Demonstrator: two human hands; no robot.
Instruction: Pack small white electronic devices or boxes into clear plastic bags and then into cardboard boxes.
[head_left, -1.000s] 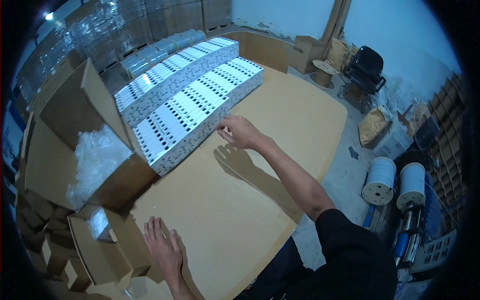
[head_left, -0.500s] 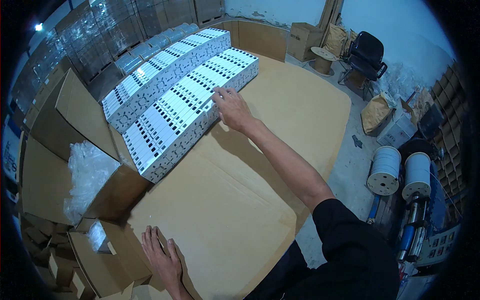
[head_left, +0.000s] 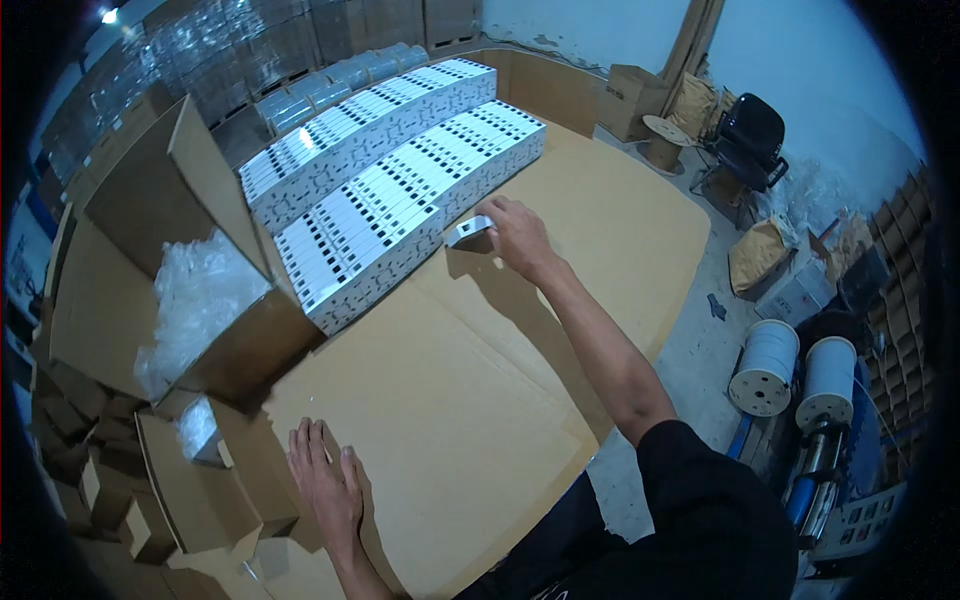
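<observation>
My right hand [head_left: 517,240] is closed round one end of a small white box [head_left: 470,230] with dark marks. The box is just off the near side of the front row of packed white boxes [head_left: 385,262], above the cardboard-covered tabletop [head_left: 470,370]. Behind that row stands a second, similar row [head_left: 350,158], a little higher. Down at the left near edge, my left hand [head_left: 328,487] lies flat on the cardboard with its fingers stretched out, holding nothing.
At the left stands an open carton [head_left: 235,345] with clear plastic bags [head_left: 205,300] in it. Below it is a smaller open carton [head_left: 190,480]. Off the table's right side are a black chair [head_left: 750,130] and white cable spools [head_left: 765,365].
My right hand has drawn a white box out of the front row and moved it toward me and to the right. The left hand remains flat on the cardboard.
</observation>
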